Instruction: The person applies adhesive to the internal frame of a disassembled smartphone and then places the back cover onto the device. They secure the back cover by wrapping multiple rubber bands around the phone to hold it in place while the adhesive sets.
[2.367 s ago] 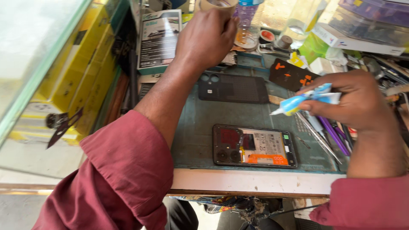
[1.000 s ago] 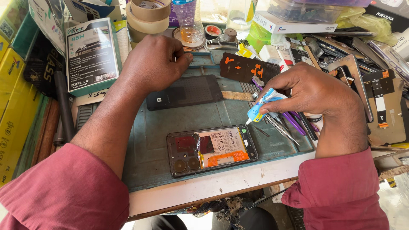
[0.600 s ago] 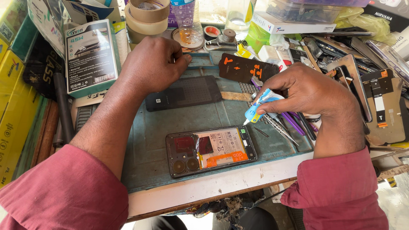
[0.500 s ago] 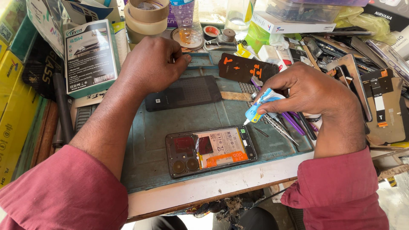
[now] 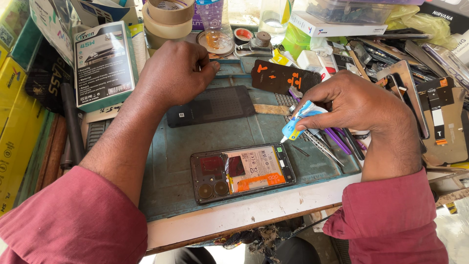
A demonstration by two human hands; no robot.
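Observation:
An opened phone [image 5: 243, 171] lies on the green work mat [image 5: 185, 146], its battery and orange flex cable exposed. My right hand [image 5: 359, 105] holds a small blue-and-white glue tube [image 5: 298, 123], nozzle pointing down just above the phone's right end. My left hand [image 5: 178, 73] rests closed at the mat's far edge, fingers curled by a small tray; whether it pinches anything is hidden. The phone's dark back cover [image 5: 211, 105] lies between my left hand and the phone.
Tape rolls [image 5: 168, 19], a plastic bottle [image 5: 215, 22], boxes and a packaged item [image 5: 102, 66] crowd the back. Tweezers and purple tools [image 5: 332, 142] lie right of the phone. Phone parts [image 5: 439, 117] pile at the right; yellow boxes [image 5: 17, 127] at the left.
My left hand came back from the tape rolls to the mat's far edge. My right hand brought the tube down toward the phone's right end. Over the last second little moved.

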